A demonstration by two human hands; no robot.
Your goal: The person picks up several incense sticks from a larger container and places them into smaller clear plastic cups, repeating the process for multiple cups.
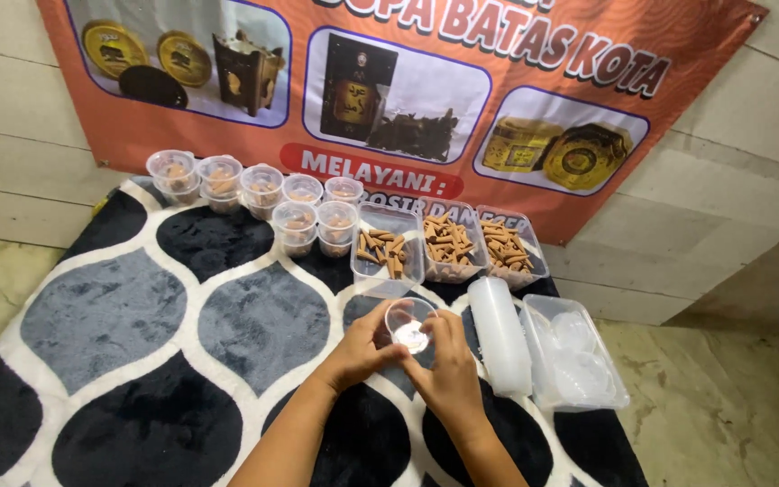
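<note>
Trays of cones (pixel 448 243) behind hands (pixel 407 356) (cup (pixel 409 323) between), filled cups (pixel 254 189) left
</note>
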